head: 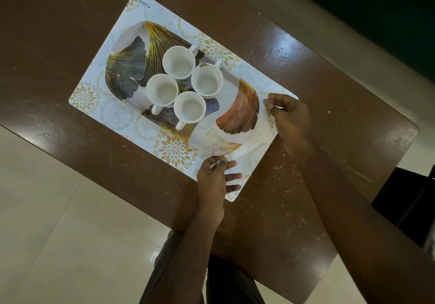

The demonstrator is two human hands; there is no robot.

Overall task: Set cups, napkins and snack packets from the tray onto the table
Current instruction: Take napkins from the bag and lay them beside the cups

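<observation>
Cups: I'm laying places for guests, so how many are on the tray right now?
4, clustered mid-tray: one farthest from the person, one to its right, one on the left, one nearest the person. None looks hidden.

Dim, warm indoor light. Glare patch on glossy brown tabletop (286, 44) at far right; softer sheen on pale tiled floor (58, 233), near left. Far right corner nearly black. Wide-angle bending at edges; overall slightly soft focus.
</observation>
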